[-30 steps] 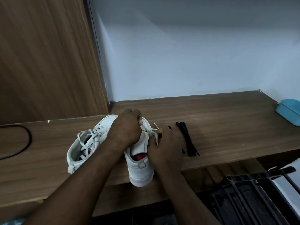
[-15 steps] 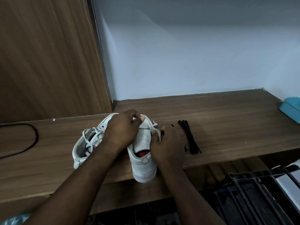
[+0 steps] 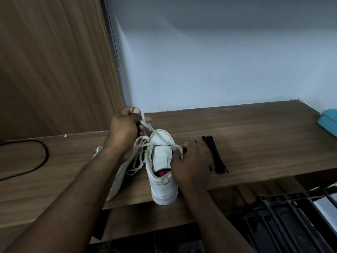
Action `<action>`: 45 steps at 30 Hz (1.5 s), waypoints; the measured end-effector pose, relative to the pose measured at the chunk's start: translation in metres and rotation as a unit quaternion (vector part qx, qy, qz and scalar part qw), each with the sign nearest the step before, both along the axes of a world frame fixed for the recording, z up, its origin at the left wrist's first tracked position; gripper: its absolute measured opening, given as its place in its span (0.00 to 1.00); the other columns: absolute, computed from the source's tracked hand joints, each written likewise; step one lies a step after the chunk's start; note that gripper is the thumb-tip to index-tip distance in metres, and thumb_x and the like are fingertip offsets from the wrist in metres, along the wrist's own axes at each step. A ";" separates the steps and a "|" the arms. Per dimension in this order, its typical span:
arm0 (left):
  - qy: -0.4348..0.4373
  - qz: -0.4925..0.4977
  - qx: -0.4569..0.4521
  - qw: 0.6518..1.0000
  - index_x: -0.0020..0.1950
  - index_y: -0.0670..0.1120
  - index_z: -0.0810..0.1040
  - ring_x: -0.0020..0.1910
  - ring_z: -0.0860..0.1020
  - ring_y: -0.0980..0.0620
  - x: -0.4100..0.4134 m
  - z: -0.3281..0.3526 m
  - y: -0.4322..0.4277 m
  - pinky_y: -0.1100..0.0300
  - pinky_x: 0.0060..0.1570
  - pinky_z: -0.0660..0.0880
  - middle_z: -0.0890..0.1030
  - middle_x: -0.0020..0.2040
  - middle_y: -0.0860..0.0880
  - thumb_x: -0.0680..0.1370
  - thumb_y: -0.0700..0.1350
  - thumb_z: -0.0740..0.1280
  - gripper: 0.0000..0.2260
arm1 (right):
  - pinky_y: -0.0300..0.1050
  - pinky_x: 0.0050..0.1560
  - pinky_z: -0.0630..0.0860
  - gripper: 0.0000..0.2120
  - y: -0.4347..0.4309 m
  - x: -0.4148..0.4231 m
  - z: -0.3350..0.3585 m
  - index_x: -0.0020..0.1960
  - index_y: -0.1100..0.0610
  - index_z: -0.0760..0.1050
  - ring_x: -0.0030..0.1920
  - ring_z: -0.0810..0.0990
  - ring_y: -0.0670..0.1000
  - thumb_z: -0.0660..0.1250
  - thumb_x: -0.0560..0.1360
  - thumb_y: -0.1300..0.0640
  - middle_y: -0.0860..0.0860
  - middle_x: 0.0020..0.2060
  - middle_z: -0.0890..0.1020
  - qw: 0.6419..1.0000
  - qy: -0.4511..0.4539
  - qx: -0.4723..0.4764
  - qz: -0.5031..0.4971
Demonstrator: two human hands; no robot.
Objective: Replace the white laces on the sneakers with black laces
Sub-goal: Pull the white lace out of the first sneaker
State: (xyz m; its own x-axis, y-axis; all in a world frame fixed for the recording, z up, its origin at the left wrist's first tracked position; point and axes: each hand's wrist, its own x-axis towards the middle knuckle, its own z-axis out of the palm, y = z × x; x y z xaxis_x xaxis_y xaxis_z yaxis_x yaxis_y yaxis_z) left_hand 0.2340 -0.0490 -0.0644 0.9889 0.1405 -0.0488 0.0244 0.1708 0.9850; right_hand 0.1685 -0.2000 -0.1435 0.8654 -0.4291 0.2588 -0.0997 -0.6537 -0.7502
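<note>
Two white sneakers stand on the wooden shelf [image 3: 246, 136]. The nearer sneaker [image 3: 161, 172] points away from me, heel over the shelf's front edge. My left hand [image 3: 125, 128] is raised above its toe and grips a stretch of white lace [image 3: 148, 127], drawn taut up and to the left. My right hand [image 3: 189, 165] holds the sneaker's right side and pinches the lace's other end at the top eyelets. The second sneaker [image 3: 116, 181] lies behind my left forearm, still with white laces, mostly hidden. A bundle of black laces [image 3: 214, 154] lies on the shelf just right of my right hand.
A wooden panel [image 3: 54, 70] rises on the left and a pale wall at the back. A black cable [image 3: 36, 157] curves over the shelf's left part. A light blue object [image 3: 328, 123] sits at the far right edge. Below right is a black metal rack [image 3: 291, 221].
My left hand has risen up and away from the sneaker, pulling the white lace out taut. The right hand stays at the sneaker's side. The view has shifted slightly.
</note>
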 end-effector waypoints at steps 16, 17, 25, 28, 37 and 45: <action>-0.041 0.014 0.656 0.753 0.47 0.52 0.80 0.49 0.80 0.46 -0.040 -0.021 0.007 0.54 0.43 0.73 0.81 0.46 0.51 0.77 0.50 0.64 0.06 | 0.49 0.45 0.79 0.08 -0.001 0.001 0.003 0.51 0.48 0.74 0.45 0.80 0.46 0.71 0.75 0.54 0.42 0.45 0.80 0.999 -0.033 0.034 0.012; -0.044 0.005 0.663 0.747 0.50 0.51 0.81 0.50 0.81 0.46 -0.044 -0.021 0.005 0.54 0.45 0.74 0.81 0.49 0.50 0.78 0.50 0.64 0.08 | 0.50 0.45 0.79 0.08 -0.002 0.000 0.003 0.51 0.48 0.74 0.45 0.80 0.46 0.71 0.74 0.55 0.43 0.45 0.80 0.999 -0.041 0.030 0.016; -0.078 0.090 0.591 0.797 0.46 0.51 0.83 0.44 0.82 0.46 -0.081 -0.027 -0.006 0.56 0.38 0.72 0.83 0.45 0.52 0.80 0.59 0.63 0.15 | 0.46 0.44 0.79 0.08 -0.010 0.001 0.007 0.48 0.51 0.79 0.42 0.79 0.42 0.74 0.72 0.60 0.42 0.42 0.80 0.997 -0.070 0.025 0.036; -0.027 0.039 0.555 0.830 0.49 0.51 0.80 0.46 0.82 0.48 -0.085 -0.043 -0.017 0.57 0.39 0.70 0.84 0.44 0.51 0.79 0.63 0.64 0.16 | 0.31 0.40 0.70 0.05 -0.010 0.001 0.008 0.45 0.50 0.78 0.40 0.77 0.39 0.74 0.74 0.54 0.40 0.39 0.78 0.996 -0.076 0.026 0.030; -0.006 0.086 0.508 0.857 0.50 0.45 0.79 0.50 0.79 0.42 -0.081 -0.062 -0.020 0.54 0.42 0.68 0.81 0.51 0.46 0.80 0.51 0.63 0.11 | 0.37 0.35 0.65 0.13 -0.002 0.012 0.015 0.38 0.51 0.74 0.37 0.76 0.41 0.72 0.77 0.46 0.43 0.34 0.79 0.996 -0.051 -0.006 0.078; -0.052 0.092 0.500 0.860 0.48 0.44 0.81 0.46 0.80 0.41 -0.082 -0.062 -0.020 0.48 0.44 0.77 0.80 0.48 0.45 0.79 0.49 0.64 0.10 | 0.38 0.52 0.73 0.11 0.002 0.041 0.029 0.56 0.46 0.84 0.51 0.81 0.48 0.73 0.75 0.56 0.44 0.46 0.84 0.967 0.044 -0.114 0.225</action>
